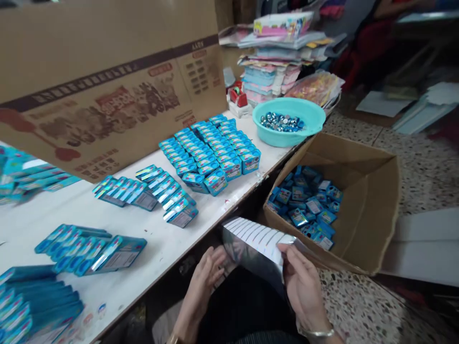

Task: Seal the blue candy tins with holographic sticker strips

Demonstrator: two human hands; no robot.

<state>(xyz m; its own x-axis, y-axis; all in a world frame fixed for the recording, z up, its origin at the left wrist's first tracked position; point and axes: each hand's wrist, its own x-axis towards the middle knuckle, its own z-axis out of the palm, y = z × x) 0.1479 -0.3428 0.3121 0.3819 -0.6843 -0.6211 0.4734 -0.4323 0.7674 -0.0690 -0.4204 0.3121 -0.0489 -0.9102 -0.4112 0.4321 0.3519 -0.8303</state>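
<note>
My right hand [302, 282] pinches the right end of a shiny silver sheet [256, 242] with a row of pale slanted strips along its upper part. The sheet is tilted over my lap, just off the table edge. To its left my left hand [205, 281] is held apart from it, fingers loosely spread and holding nothing. On the white table, small blue printed boxes [216, 181] stand in tight rows. Nearer me lie leaning groups of flat blue cartons [120, 255], some with silvery edges.
A large brown cardboard panel [143, 91] stands along the table's back. A turquoise basin [289, 138] of small shiny round pieces sits at the table's right corner. Below it, an open carton [369, 205] holds many blue boxes. Stacked papers [265, 71] and a red tape dispenser [237, 95] are behind.
</note>
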